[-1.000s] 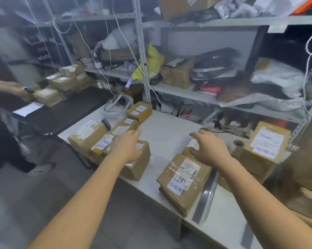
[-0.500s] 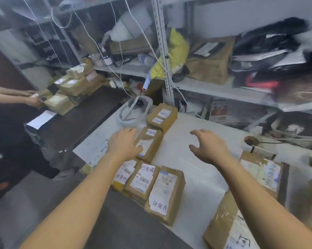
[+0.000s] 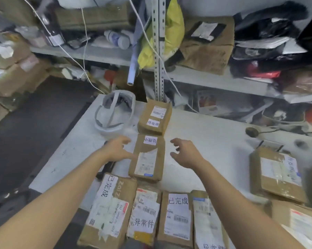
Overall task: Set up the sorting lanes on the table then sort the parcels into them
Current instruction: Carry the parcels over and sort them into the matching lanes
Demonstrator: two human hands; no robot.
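Both hands open, holding nothing: L hand [image 3: 117, 149] & R hand [image 3: 185, 151] on each side of brown box [image 3: 148, 157] on white table [image 3: 214, 141].

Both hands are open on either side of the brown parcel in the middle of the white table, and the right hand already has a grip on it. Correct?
Not quite. In the head view the right hand is open and apart from the parcel, with bare table between them, so it has no grip. The left hand is open on the other side.

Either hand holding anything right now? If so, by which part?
Nothing is held. Left hand and right hand are open, one on each side of the middle parcel; the left may touch its edge.
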